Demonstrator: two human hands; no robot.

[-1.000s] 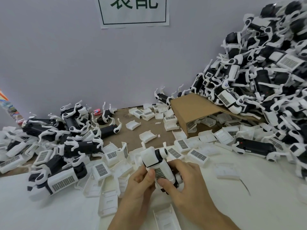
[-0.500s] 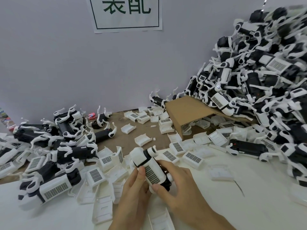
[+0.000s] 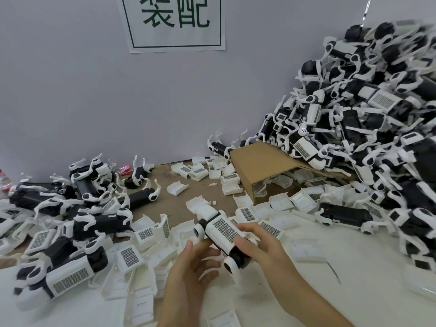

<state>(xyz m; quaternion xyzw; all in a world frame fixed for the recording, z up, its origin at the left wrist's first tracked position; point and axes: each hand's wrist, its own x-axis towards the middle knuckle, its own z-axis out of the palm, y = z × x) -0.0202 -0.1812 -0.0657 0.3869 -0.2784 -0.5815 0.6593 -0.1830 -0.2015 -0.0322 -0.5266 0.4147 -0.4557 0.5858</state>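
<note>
Grey wall bearing a posted sign [image 3: 173,22] backs a white table [image 3: 354,291] strewn with loose grille covers [image 3: 128,256] and a heap of robot-dog toys [image 3: 377,114]. Head view: the right hand [image 3: 262,251] grips a robot-dog body [image 3: 224,230] just above the table's near centre. The left hand [image 3: 191,265], fingers loosely extended, meets its lower side. A folded cardboard sheet [image 3: 262,161] lies behind.
</note>
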